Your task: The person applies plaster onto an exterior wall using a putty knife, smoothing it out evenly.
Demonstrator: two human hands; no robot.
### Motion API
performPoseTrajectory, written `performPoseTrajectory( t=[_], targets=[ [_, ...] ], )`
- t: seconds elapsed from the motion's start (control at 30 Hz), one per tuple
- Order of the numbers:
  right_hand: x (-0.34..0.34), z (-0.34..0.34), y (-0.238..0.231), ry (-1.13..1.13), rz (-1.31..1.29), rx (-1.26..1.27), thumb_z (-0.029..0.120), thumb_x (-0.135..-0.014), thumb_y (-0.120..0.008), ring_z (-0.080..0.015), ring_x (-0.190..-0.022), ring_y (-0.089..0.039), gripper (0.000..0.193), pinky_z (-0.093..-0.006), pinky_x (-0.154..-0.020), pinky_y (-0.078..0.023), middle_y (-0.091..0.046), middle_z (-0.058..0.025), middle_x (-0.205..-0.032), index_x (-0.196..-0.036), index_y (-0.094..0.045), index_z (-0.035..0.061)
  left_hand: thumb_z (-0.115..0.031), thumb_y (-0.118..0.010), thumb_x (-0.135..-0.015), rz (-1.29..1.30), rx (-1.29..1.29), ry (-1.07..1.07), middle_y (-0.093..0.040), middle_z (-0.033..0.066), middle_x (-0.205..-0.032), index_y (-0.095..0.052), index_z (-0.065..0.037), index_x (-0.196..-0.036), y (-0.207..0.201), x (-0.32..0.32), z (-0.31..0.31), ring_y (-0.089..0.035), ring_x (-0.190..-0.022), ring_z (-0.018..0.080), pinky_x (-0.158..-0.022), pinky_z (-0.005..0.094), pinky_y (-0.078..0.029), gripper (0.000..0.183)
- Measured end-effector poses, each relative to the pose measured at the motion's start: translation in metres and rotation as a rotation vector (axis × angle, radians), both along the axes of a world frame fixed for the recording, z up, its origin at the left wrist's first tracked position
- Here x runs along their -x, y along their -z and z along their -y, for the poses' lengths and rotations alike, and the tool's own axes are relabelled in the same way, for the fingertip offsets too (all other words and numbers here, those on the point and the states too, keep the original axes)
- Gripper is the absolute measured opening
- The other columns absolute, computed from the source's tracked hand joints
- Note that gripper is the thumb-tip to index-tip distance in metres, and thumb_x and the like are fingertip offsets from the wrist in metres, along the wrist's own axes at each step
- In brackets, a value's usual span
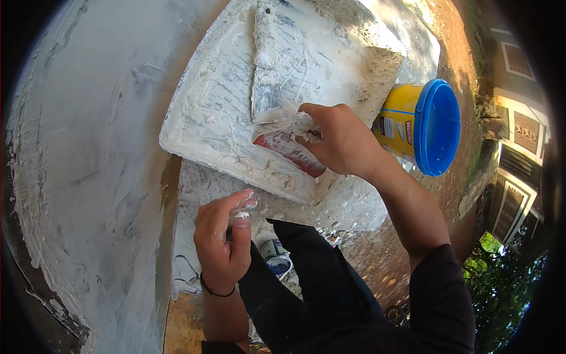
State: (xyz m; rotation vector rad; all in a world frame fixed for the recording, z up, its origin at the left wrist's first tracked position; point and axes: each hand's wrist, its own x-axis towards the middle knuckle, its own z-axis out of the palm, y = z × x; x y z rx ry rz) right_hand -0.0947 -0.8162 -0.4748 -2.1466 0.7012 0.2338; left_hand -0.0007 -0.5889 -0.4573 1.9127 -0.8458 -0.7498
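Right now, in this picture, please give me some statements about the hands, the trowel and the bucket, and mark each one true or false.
1. The right hand grips the trowel at its red handle. True.
2. The left hand presses on the trowel. False: it is held apart, below the board, with white putty on its fingertips.
3. The bucket is red with a green lid. False: it is yellow with a blue lid.
4. The trowel blade lies on the putty-covered board. True.
5. The left wrist wears a dark band. True.

Rough plaster-caked board (224, 112), glossy plastic bucket (421, 127)
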Motion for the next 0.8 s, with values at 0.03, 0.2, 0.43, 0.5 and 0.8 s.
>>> performPoseTrajectory(
  t=[0.03, 0.2, 0.43, 0.5, 0.8],
  targets=[
    [0.003, 0.003, -0.002, 0.003, 0.015, 0.017, 0.010, -0.072, -0.068, -0.0424, -0.079, -0.062, 0.032, -0.0444, -0.071, -0.050, -0.063, -0.0262, -0.077, -0.100, -0.060, -0.0032, -0.013, -0.052, -0.089, -0.012, 0.005, -0.018, -0.068, 0.0110, -0.092, -0.063, -0.001, -0.106, 0.001, 0.000, 0.000, -0.061, -0.087, 0.0266, -0.082, 0.0348, -0.044, 0.024],
    [0.001, 0.002, -0.015, 0.031, 0.039, -0.032, 0.011, -0.073, -0.068, -0.0425, -0.077, -0.062, 0.034, -0.0434, -0.070, -0.050, -0.063, -0.0260, -0.077, -0.102, -0.060, -0.0036, -0.012, -0.052, -0.089, 0.003, 0.008, -0.002, -0.068, 0.0110, -0.092, -0.063, -0.001, -0.107, 0.007, 0.004, 0.000, -0.061, -0.086, 0.0269, -0.082, 0.0350, -0.044, 0.024],
    [-0.003, -0.004, 0.006, -0.035, 0.045, 0.000, 0.013, -0.075, -0.072, -0.0362, -0.076, -0.065, 0.038, -0.0374, -0.068, -0.050, -0.064, -0.0246, -0.081, -0.107, -0.060, -0.0023, -0.012, -0.052, -0.089, 0.007, 0.005, 0.001, -0.068, 0.0108, -0.092, -0.063, -0.001, -0.106, 0.007, 0.004, -0.001, -0.061, -0.086, 0.0269, -0.082, 0.0354, -0.044, 0.024],
    [-0.005, 0.002, 0.004, -0.038, 0.004, 0.035, 0.013, -0.075, -0.072, -0.0354, -0.078, -0.065, 0.038, -0.0372, -0.070, -0.050, -0.064, -0.0244, -0.083, -0.108, -0.060, -0.0019, -0.012, -0.052, -0.089, 0.008, 0.007, -0.006, -0.068, 0.0108, -0.092, -0.063, -0.001, -0.106, 0.007, 0.003, -0.004, -0.061, -0.086, 0.0269, -0.082, 0.0356, -0.044, 0.023],
    [-0.010, 0.009, 0.004, -0.047, -0.019, -0.003, 0.018, -0.076, -0.072, -0.0415, -0.090, -0.061, 0.040, -0.0420, -0.080, -0.049, -0.064, -0.0254, -0.090, -0.108, -0.060, -0.0023, -0.010, -0.053, -0.088, 0.001, -0.010, -0.013, -0.068, 0.0110, -0.094, -0.063, -0.001, -0.106, 0.008, 0.005, -0.014, -0.060, -0.085, 0.0276, -0.081, 0.0359, -0.044, 0.023]
  ],
)
